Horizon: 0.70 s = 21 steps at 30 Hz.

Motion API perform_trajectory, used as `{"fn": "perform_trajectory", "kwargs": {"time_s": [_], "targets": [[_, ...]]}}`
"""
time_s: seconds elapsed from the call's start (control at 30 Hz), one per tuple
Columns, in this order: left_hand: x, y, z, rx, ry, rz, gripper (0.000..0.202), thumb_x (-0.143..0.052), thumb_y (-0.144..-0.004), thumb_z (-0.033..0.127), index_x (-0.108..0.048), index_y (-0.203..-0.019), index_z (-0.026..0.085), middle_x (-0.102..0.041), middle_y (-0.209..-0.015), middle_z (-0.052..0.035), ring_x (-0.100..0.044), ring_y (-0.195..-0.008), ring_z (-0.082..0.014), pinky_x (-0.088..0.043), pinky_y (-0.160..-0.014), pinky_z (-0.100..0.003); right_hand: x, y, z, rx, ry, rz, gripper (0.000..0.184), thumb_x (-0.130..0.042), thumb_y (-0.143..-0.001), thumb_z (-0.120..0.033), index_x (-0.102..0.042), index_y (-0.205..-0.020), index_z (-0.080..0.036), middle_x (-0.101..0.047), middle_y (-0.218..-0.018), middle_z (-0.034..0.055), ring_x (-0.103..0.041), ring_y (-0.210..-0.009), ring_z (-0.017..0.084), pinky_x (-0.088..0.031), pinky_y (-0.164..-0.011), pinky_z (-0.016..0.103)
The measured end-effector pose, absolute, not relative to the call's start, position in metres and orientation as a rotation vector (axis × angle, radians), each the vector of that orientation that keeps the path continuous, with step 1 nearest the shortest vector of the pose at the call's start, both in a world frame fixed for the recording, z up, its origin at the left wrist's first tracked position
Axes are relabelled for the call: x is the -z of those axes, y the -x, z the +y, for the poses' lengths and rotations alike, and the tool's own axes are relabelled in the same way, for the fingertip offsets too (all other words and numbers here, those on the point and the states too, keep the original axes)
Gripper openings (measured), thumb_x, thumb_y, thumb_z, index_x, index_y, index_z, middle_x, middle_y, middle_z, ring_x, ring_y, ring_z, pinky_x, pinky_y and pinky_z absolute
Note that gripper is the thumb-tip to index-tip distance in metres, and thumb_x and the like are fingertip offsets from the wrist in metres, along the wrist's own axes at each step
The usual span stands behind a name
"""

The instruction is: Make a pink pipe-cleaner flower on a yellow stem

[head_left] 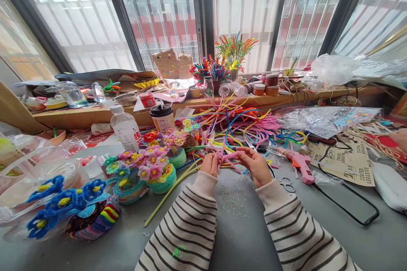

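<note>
Both hands meet over the grey table point(233, 233) around a pink pipe cleaner point(226, 159). My left hand point(210, 165) pinches one side of it. The fingers of my right hand point(257, 167) close on its other side; its exact twisted shape is too small to make out. Just beyond lies a tangled heap of coloured pipe cleaners point(241, 119), mostly pink. Scissors point(287, 184) rest to the right of my right hand. To the left stand pots of pipe-cleaner flowers, with pink flowers point(154, 161) nearest and blue flowers point(68, 201) farther out.
A pink glue gun point(300, 164) with a black cord lies at right, by a sandpaper sheet point(346, 164). A plastic bottle point(124, 129) and lidded cup point(162, 117) stand at left. Jars line the sill point(276, 100). Another person's hand point(400, 139) shows at the right edge.
</note>
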<state>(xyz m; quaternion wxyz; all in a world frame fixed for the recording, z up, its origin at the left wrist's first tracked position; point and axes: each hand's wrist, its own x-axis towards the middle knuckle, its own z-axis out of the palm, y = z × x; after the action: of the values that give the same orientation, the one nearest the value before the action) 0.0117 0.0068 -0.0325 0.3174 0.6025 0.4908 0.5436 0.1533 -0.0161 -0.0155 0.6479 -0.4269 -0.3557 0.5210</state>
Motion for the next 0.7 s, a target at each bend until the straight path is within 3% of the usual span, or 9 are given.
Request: {"fn": "perform_trajectory", "kwargs": {"time_s": [0.17, 0.27, 0.47, 0.7], "targets": [[0.026, -0.006, 0.004, -1.422, -1.738, 1.297, 0.024, -0.052, -0.064, 0.037, -0.063, -0.068, 0.016, -0.048, -0.066, -0.0032, -0.045, -0.057, -0.0111, -0.038, -0.053, -0.023, 0.016, -0.152, -0.017, -1.223, 0.923, -0.840, 0.027, -0.065, -0.056, -0.027, -0.058, -0.080, -0.015, -0.063, -0.074, 0.0021, -0.060, -0.070, 0.013, -0.048, -0.065, 0.025], [0.023, -0.005, 0.003, -1.420, -1.823, 1.296, 0.022, -0.057, -0.060, 0.037, -0.066, -0.066, 0.017, -0.045, -0.063, -0.0025, -0.045, -0.059, -0.0113, -0.037, -0.054, -0.023, 0.016, -0.153, -0.017, -1.242, 0.890, -0.875, 0.026, -0.063, -0.060, -0.025, -0.058, -0.083, -0.015, -0.063, -0.078, 0.0027, -0.059, -0.075, 0.014, -0.048, -0.069, 0.025], [0.015, -0.006, -0.002, -1.458, -1.795, 1.257, 0.027, -0.054, -0.062, 0.039, -0.066, -0.070, 0.016, -0.048, -0.058, -0.0009, -0.040, -0.047, -0.0066, -0.033, -0.043, -0.019, 0.019, -0.154, -0.014, -1.251, 0.888, -0.806, 0.023, -0.060, -0.063, -0.027, -0.058, -0.083, -0.017, -0.063, -0.074, 0.0009, -0.059, -0.067, 0.010, -0.049, -0.060, 0.019], [0.021, -0.009, -0.003, -1.463, -1.585, 1.232, 0.024, -0.055, -0.061, 0.037, -0.060, -0.067, 0.014, -0.061, -0.061, -0.0027, -0.055, -0.053, -0.0110, -0.044, -0.054, -0.021, 0.019, -0.156, -0.013, -1.311, 0.821, -0.670, 0.023, -0.068, -0.055, -0.024, -0.060, -0.076, -0.019, -0.062, -0.072, -0.0027, -0.057, -0.062, 0.006, -0.047, -0.056, 0.013]]}}
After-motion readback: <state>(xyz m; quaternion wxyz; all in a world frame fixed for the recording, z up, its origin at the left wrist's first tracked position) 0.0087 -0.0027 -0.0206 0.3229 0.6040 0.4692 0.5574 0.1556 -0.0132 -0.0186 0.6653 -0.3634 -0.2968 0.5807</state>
